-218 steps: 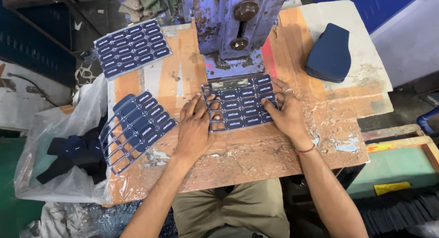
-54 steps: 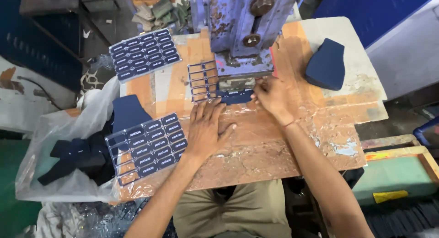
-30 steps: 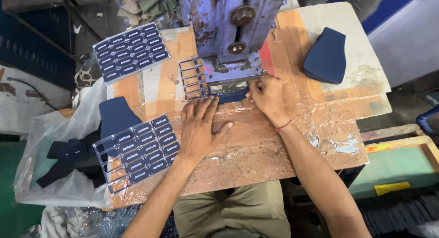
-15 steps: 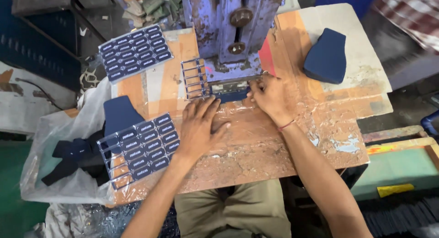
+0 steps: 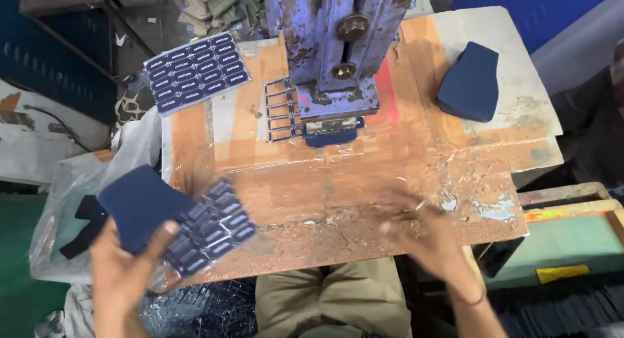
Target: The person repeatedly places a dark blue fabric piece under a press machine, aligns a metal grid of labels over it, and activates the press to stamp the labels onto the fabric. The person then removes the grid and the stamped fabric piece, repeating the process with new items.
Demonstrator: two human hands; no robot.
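My left hand (image 5: 123, 266) is at the lower left table edge, gripping a dark blue fabric piece (image 5: 140, 205). Its thumb lies near a blurred sheet of dark blue labels (image 5: 218, 226) beside that piece. My right hand (image 5: 432, 237) hovers blurred over the table's front right with its fingers apart and nothing in it. A worn blue press (image 5: 331, 45) stands at the back. Under the press head lies a dark blue piece (image 5: 330, 138), and an emptied grid of label sheet (image 5: 281, 110) sticks out to its left.
A full sheet of labels (image 5: 195, 71) lies at the back left of the plastic-covered wooden table (image 5: 364, 201). Another dark blue fabric piece (image 5: 469, 81) rests at the back right. A plastic bag (image 5: 52, 221) holding dark pieces hangs at the left.
Both hands have pulled back from the press toward me. My left hand swung left and took up the dark blue fabric piece; my right hand let go and moved to the front right.
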